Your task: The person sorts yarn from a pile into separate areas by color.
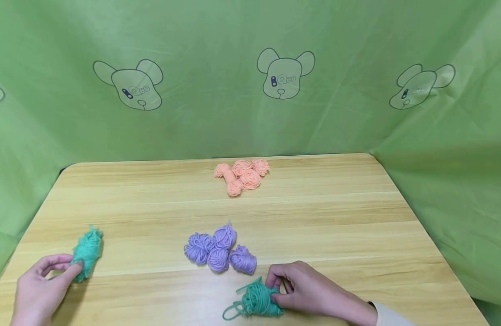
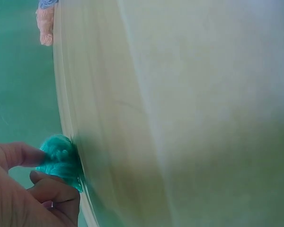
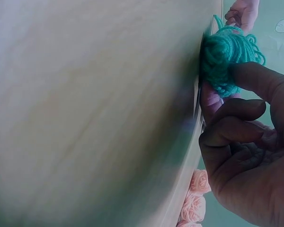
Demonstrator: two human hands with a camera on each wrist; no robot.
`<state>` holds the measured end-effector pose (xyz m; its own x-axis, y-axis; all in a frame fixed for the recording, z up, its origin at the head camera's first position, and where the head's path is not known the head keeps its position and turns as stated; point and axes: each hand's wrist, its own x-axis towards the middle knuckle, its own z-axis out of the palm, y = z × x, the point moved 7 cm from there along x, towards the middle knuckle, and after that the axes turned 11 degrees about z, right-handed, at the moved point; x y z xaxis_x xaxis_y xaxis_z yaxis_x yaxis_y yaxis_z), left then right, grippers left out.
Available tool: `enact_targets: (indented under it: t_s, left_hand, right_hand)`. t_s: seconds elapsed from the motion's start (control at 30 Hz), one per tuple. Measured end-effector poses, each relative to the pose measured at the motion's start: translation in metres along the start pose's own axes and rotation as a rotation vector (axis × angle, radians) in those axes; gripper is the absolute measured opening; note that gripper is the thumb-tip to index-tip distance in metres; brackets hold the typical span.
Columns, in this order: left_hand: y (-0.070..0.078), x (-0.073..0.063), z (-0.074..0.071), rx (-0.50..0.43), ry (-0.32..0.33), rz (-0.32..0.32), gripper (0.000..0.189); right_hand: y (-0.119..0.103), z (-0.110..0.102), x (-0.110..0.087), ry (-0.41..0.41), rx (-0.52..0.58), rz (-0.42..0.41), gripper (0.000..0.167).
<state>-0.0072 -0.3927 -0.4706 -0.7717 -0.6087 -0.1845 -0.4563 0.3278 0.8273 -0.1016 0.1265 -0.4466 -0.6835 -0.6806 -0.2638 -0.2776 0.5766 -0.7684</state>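
At the table's left side, my left hand [image 1: 40, 290] pinches a small teal skein of yarn [image 1: 89, 249] between thumb and fingers. The left wrist view shows that teal skein [image 2: 64, 163] at the fingertips. Near the front middle, my right hand [image 1: 309, 290] grips a second, rounder green skein of yarn [image 1: 257, 299], whose loose loop trails to the left on the tabletop. In the right wrist view the thumb presses this green skein [image 3: 222, 52], and part of it is hidden behind the thumb.
Several purple yarn balls [image 1: 219, 260] lie clustered mid-table, just beyond the right hand's skein. Several peach yarn skeins [image 1: 250, 179] sit by the far edge. Green cloth [image 1: 218, 122] with printed animal heads hangs around the back and sides of the wooden table [image 1: 336, 213].
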Motion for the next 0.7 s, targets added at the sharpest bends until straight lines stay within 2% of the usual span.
enact_targets:
  t_s: [0.27, 0.4, 0.7]
  left_hand:
    - [-0.0006, 0.0021, -0.0018, 0.036, -0.015, -0.032, 0.017]
    - [-0.0002, 0.0019, -0.0021, 0.070, -0.019, -0.033, 0.025]
    - [-0.0006, 0.0005, -0.0016, 0.101, -0.053, 0.009, 0.047]
  right_hand:
    - [0.0002, 0.0003, -0.0005, -0.007, 0.023, 0.006, 0.021]
    - [0.0011, 0.0009, -0.0006, -0.009, 0.047, -0.002, 0.021]
    - [0.0015, 0.0022, -0.0008, 0.001, 0.064, -0.030, 0.023]
